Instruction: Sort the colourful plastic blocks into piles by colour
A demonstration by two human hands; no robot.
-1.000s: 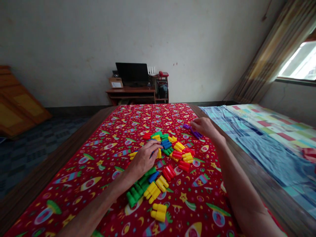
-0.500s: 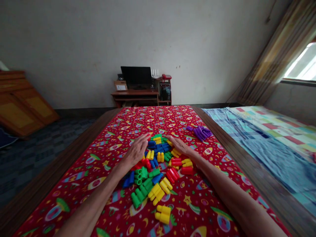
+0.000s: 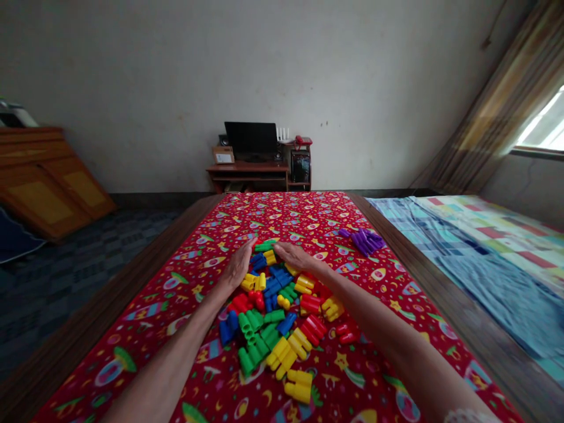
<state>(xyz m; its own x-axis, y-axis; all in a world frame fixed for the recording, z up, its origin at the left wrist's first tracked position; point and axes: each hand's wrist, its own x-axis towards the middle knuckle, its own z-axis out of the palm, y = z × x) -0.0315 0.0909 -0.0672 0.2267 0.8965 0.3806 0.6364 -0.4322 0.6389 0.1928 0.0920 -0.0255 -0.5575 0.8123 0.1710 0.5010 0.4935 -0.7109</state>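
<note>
Red, yellow, green and blue plastic building blocks lie in a loose heap on a red patterned cloth [image 3: 238,405]. At the heap's far left edge, my left hand [image 3: 239,264] rests on its side with the fingers stretched forward, beside a yellow block [image 3: 249,282]. My right hand [image 3: 296,257] reaches across the far right edge, fingers extended towards a green block [image 3: 265,246]. Neither hand grips a block. Blue blocks [image 3: 277,281] lie between the hands. Nearer to me are joined green blocks [image 3: 255,348], a red block [image 3: 313,329] and a yellow block [image 3: 299,386].
A group of purple blocks [image 3: 365,241] lies apart at the table's right side. Dark wooden table edges [image 3: 145,276] border the cloth. A bed [image 3: 484,258] stands to the right, a wooden cabinet [image 3: 53,182] to the left, and a desk with a monitor [image 3: 251,139] beyond.
Both hands have shifted slightly left, and the right hand has swung inward over the far edge of the heap. Blocks between the arms have been nudged and spread nearer to me.
</note>
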